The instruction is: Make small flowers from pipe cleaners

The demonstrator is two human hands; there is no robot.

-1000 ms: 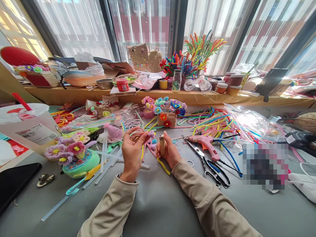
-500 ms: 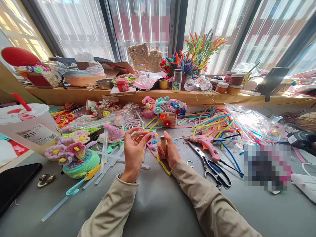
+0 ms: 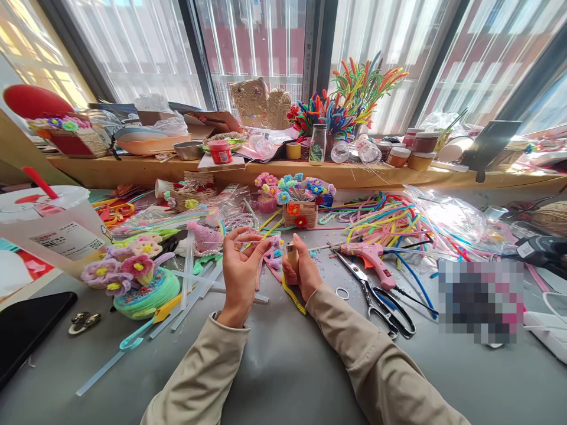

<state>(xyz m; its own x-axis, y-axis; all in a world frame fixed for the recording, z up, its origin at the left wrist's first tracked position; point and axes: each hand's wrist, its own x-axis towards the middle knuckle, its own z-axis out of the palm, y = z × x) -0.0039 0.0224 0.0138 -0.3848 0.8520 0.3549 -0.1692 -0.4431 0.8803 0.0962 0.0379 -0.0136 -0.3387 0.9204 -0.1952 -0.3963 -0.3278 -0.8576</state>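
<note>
My left hand (image 3: 240, 277) pinches a small purple pipe-cleaner flower (image 3: 276, 242) between thumb and fingertips, at the middle of the table. Facing it, my right hand (image 3: 303, 271) is closed around a tan lighter (image 3: 291, 255), its metal top up and close to the flower. Whether a flame burns there I cannot make out. A yellow pipe cleaner (image 3: 293, 297) lies just below my right hand. Behind both hands stands a small woven basket (image 3: 287, 215) of colourful fuzzy flowers.
Right of my hands lie scissors (image 3: 370, 295) and a pink glue gun (image 3: 371, 258) with its cord. Clear glue sticks (image 3: 188, 313) and a green yarn pot (image 3: 150, 293) of flowers are at left, near a drink cup (image 3: 57, 236) and a black phone (image 3: 33, 330). Loose pipe cleaners (image 3: 398, 227) heap behind.
Hardly anything differs. Both hands keep the flower and the lighter in the same place, and the view has shifted very slightly.
</note>
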